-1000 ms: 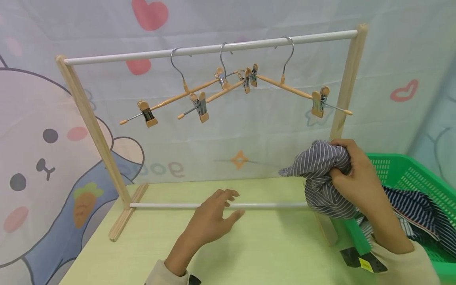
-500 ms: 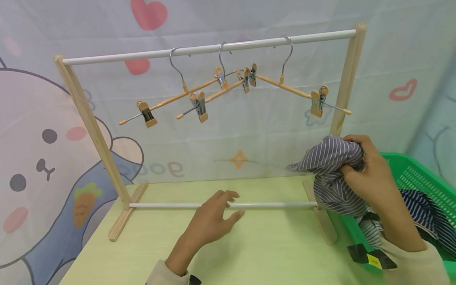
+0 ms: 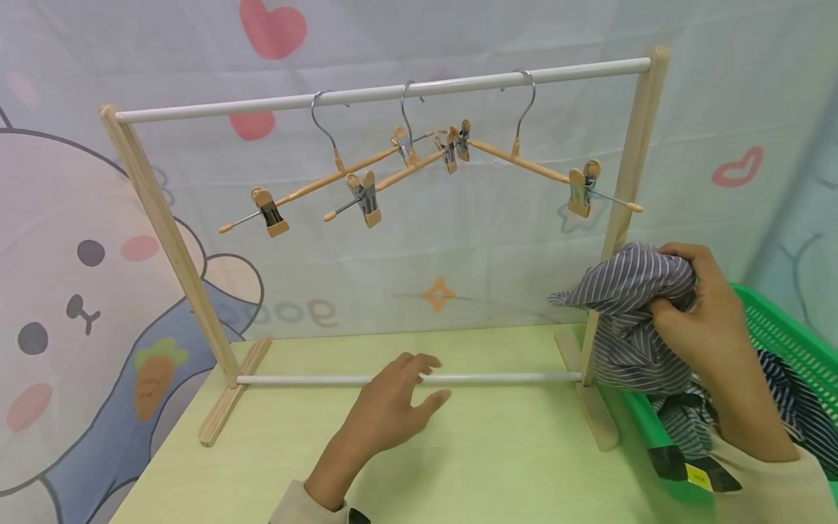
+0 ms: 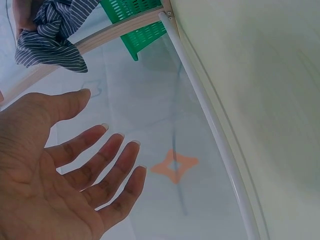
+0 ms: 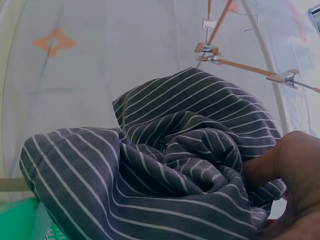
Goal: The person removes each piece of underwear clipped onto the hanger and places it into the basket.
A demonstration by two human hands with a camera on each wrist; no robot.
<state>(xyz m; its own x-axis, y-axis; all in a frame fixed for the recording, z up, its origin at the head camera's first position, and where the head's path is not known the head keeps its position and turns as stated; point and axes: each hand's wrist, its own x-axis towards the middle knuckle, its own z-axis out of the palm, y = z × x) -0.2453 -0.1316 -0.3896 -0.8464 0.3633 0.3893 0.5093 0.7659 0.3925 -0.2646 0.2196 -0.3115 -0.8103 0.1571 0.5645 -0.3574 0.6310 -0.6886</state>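
Note:
My right hand point(image 3: 710, 320) grips a bunched grey cloth garment with white stripes point(image 3: 638, 320), held up over the near left rim of the green basket point(image 3: 644, 418). In the right wrist view the crumpled striped garment point(image 5: 165, 160) fills the middle, thumb pressed into its folds; the other fingers are mostly hidden. My left hand point(image 3: 393, 400) hovers over the table near the rack's lower white bar, holding nothing. Its fingers are relaxed and apart in the left wrist view, where the palm point(image 4: 55, 175) shows. Three clip hangers hang above, among them the right one point(image 3: 530, 164).
A wooden rack with a white top rail point(image 3: 471, 86) stands on the pale green table point(image 3: 314, 466). Its right post point(image 3: 631, 160) is close to the garment. More striped clothes point(image 3: 805, 407) lie in the basket. A printed cloth backdrop hangs behind.
My right hand has moved right with the striped garment, from beside the rack's right post to over the basket's rim. The left hand has stayed in place.

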